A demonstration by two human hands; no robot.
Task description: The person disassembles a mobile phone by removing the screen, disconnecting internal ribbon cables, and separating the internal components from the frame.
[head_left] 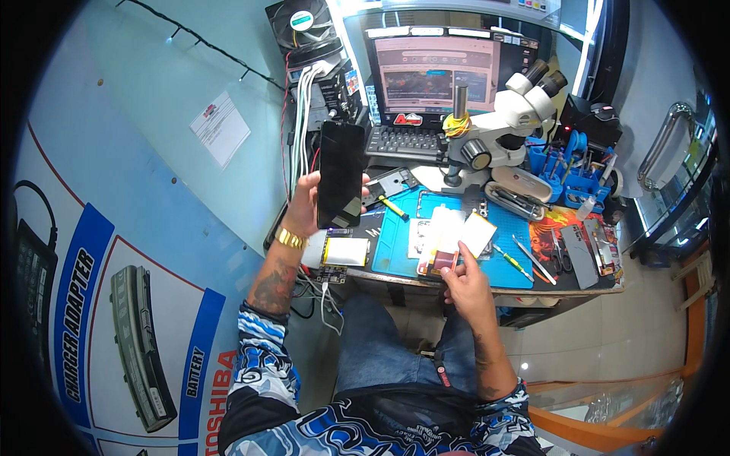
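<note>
black phone (341, 163) in left grip (306, 204), extending above it

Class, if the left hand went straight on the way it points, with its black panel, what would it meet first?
With the black panel held up, the left hand would probably meet the dark computer equipment beside the white cables first, though depth is hard to judge.

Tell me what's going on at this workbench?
The person's left hand holds up a black phone-like panel. The right hand is at a small reddish-brown piece by the near edge of the blue mat; whether it has a grip on it is unclear. A microscope stands beyond the mat.
</note>
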